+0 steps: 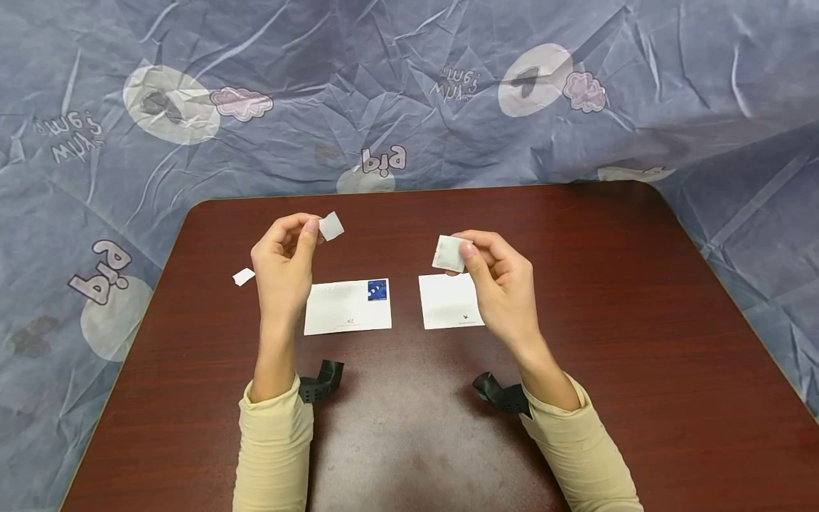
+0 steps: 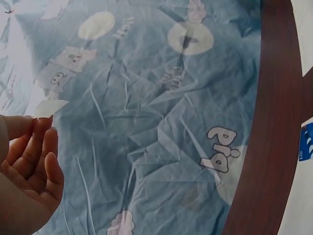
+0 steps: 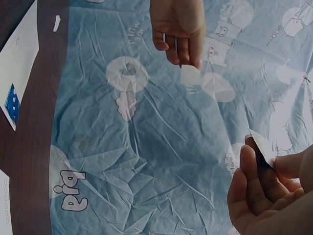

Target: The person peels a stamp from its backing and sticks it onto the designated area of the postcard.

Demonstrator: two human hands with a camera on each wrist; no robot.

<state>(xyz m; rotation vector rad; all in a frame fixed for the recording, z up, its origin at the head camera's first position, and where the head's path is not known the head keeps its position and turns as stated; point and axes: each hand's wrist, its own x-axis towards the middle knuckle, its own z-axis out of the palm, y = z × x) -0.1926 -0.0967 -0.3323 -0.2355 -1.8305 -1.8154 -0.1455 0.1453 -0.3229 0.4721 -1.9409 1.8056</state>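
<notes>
Thumb and fingertips of my left hand (image 1: 284, 259) pinch a small white slip of paper (image 1: 331, 226), held up over the far left part of the table. My right hand (image 1: 504, 281) pinches a stamp (image 1: 448, 253) by one side, its pale back toward the head camera. In the right wrist view that stamp (image 3: 262, 145) shows a toothed edge and a dark face underneath. Below the hands lie two white cards side by side. The left card (image 1: 339, 311) bears a blue stamp (image 1: 377, 290) at its top right corner; the right card (image 1: 444, 302) is partly covered by my right hand.
Left of my left hand, a white paper scrap (image 1: 244, 276) lies on the dark red table (image 1: 397, 441). Black curved mounts (image 1: 322, 382) stick out from both wrists. A wrinkled blue printed cloth (image 1: 409, 92) hangs beyond the table's far edge.
</notes>
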